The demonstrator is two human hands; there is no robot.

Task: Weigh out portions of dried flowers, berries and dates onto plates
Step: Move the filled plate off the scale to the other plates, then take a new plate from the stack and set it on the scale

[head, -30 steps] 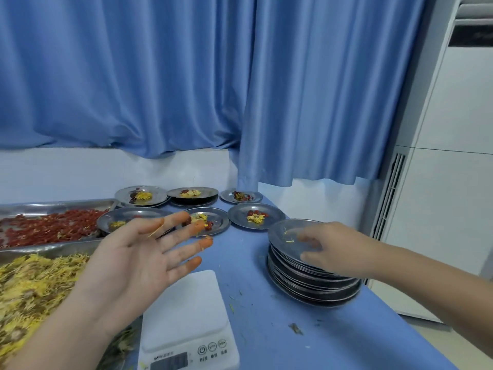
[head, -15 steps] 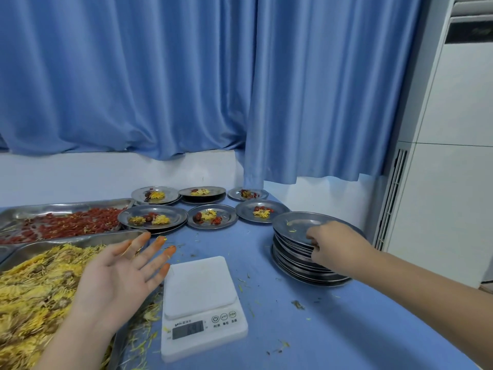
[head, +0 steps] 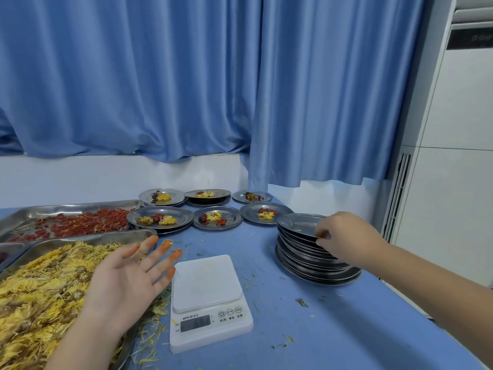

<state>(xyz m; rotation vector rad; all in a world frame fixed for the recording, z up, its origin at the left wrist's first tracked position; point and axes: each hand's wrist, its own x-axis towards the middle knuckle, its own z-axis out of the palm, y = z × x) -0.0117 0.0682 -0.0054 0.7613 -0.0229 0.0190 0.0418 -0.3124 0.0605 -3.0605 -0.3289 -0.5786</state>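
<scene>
Centrally, digital scale [head: 207,285] is set on blue desk [head: 333,329]. Right of it, top plate [head: 298,222] of steel stack [head: 314,265] is pinched at its rim by right hand [head: 344,236]. Left hand [head: 130,279] is held spread, fingers [head: 146,248] released, over chrysanthemum tray [head: 80,240].

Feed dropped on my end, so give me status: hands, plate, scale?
Right hand pinches rim of top plate on the stack. Left hand open above flower tray. Nothing on scale; only stray petals between it and stack.
</scene>
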